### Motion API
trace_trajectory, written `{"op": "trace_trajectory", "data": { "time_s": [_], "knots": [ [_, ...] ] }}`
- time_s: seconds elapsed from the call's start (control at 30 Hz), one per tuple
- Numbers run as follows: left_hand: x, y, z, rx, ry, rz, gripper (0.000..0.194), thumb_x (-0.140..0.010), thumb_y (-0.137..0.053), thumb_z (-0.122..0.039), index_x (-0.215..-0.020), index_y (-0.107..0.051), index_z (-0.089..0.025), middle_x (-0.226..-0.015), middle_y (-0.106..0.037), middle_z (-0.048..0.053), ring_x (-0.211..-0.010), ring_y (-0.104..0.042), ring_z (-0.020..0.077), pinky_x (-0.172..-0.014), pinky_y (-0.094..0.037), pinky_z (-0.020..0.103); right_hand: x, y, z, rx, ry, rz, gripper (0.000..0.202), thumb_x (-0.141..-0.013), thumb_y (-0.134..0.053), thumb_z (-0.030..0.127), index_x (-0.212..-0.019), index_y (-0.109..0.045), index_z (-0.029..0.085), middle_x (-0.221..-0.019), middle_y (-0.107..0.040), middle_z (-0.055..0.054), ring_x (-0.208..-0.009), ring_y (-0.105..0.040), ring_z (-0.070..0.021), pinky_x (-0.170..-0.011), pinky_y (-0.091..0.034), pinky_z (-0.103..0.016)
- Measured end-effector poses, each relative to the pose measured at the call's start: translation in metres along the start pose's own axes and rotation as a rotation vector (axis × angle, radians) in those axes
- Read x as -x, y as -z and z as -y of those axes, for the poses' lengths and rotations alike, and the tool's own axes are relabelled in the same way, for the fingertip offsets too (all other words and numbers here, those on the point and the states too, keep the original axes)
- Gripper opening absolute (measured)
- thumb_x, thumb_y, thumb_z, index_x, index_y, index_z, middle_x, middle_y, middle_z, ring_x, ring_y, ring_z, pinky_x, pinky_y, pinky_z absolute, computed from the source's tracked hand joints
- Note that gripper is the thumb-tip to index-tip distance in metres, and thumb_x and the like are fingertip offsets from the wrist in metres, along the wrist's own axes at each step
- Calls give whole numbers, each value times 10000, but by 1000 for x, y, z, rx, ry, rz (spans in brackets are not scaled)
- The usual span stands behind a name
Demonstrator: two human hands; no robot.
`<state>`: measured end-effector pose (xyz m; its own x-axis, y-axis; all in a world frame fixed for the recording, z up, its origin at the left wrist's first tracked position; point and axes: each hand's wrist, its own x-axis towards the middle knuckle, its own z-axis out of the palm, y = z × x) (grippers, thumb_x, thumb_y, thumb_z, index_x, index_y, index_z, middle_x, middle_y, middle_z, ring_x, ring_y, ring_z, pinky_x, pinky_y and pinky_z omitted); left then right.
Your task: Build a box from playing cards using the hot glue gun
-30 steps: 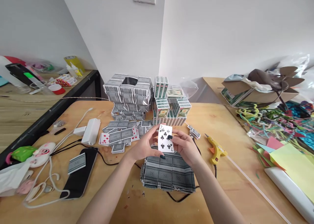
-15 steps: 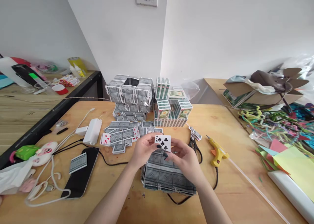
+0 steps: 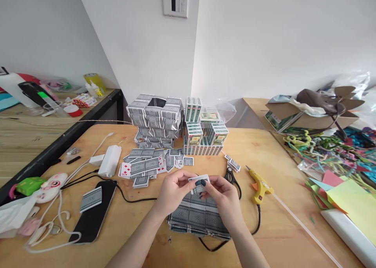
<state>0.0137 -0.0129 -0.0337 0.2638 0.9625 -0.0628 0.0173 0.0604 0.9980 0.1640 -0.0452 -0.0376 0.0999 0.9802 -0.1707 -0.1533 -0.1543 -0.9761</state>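
Note:
Between my left hand (image 3: 173, 191) and my right hand (image 3: 221, 193) is a small playing card (image 3: 202, 178), pinched by both with dark-nailed thumbs meeting on it. A patterned grey back now shows below its upper edge, which looks bent over. Right under the hands lies a flat block of joined grey-backed cards (image 3: 195, 217). Beyond the hands, loose cards (image 3: 145, 166) are spread in a pile, some face up. Behind them stands a boxy structure built of cards (image 3: 155, 117) with a dark opening on top.
Stacked card boxes (image 3: 204, 148) stand at the back. Black scissors (image 3: 235, 180) and a yellow glue gun (image 3: 260, 185) with its cord lie at right, near coloured paper (image 3: 346, 197). A phone (image 3: 94, 219) with a card on it, white cables and a power strip (image 3: 110, 161) are at left.
The seven of clubs face, visible earlier, has been folded over, and a grey back shows instead. Both thumbs have come together on the card. The view has tilted up slightly.

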Motion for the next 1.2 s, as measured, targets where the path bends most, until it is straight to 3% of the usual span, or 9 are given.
{"op": "trace_trajectory", "data": {
  "time_s": [0.3,0.47,0.57,0.67,0.77,0.9,1.1,1.2],
  "knots": [
    [2,0,-4,18,40,64,192,-696,-664,-275,-848,-625,-163,-831,-681,53,-738,-623,158,-641,-493,248,-4,0,-1,22,19,-14,302,-688,-662,455,-673,-585,164,-543,-557,14,-452,-509,-106,-438,-446,-237],
    [5,2,-7,12,64,140,341,-655,-674,-176,-985,-591,-201,-913,-660,37,-781,-612,160,-648,-507,251,-5,0,0,19,28,-6,306,-721,-629,461,-683,-567,164,-582,-568,16,-441,-504,-86,-436,-440,-222],
    [5,3,-7,-4,85,104,301,-695,-639,-220,-994,-607,-205,-861,-646,36,-716,-594,152,-594,-500,249,-7,1,0,39,18,50,294,-726,-626,454,-773,-570,170,-587,-550,34,-444,-519,-89,-443,-451,-224],
    [3,3,-7,4,47,36,350,-711,-630,-261,-1056,-600,-211,-877,-643,39,-767,-591,157,-684,-492,264,-8,2,1,83,-1,121,304,-737,-615,452,-870,-565,184,-562,-521,60,-452,-545,-99,-463,-462,-226],
    [0,4,-6,41,35,-36,459,-706,-643,-294,-1144,-544,-203,-867,-651,39,-808,-596,165,-747,-475,274,-8,1,-1,130,-50,192,297,-759,-578,468,-784,-570,172,-568,-560,35,-510,-582,-116,-503,-481,-229],
    [-1,4,-5,81,92,-103,452,-686,-664,-317,-1103,-562,-179,-901,-663,56,-843,-605,184,-774,-464,285,-7,-5,-6,76,-104,223,304,-737,-604,461,-704,-569,161,-588,-590,12,-562,-596,-123,-536,-498,-230],
    [3,12,-8,117,218,79,320,-715,-648,-370,-945,-641,-148,-917,-675,73,-914,-589,223,-794,-450,302,-5,-17,-8,-69,-139,158,329,-699,-644,459,-699,-587,135,-550,-603,-4,-485,-589,-119,-506,-498,-235],
    [5,18,-5,173,232,137,317,-748,-617,-375,-986,-639,-168,-981,-669,70,-960,-576,232,-808,-437,304,-4,-21,-8,-108,-157,152,333,-686,-656,459,-697,-596,132,-544,-613,-12,-466,-585,-120,-499,-496,-237]
  ]
}}
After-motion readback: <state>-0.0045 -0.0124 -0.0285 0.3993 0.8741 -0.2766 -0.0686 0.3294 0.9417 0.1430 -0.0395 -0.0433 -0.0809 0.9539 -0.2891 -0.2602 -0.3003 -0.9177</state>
